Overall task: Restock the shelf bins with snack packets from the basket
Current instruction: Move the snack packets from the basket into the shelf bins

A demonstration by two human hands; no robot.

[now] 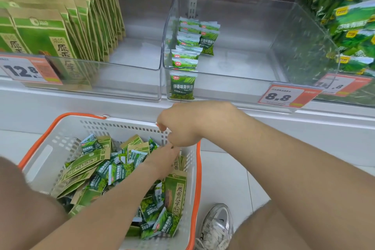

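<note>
The right hand [182,126] hangs over the far edge of the basket [46,154], fingers curled down. I cannot tell if it holds anything. The left hand [164,158] reaches into the basket just under it. Its fingertips are hidden, so its grip is not clear either. The basket sits on the floor, full of snack packets [113,170] – small green ones and bigger paper ones. Above, the clear bin [233,85] holds a row of small green packets [182,85] along its left side. The next bin to the left holds tall paper bags [60,26].
</note>
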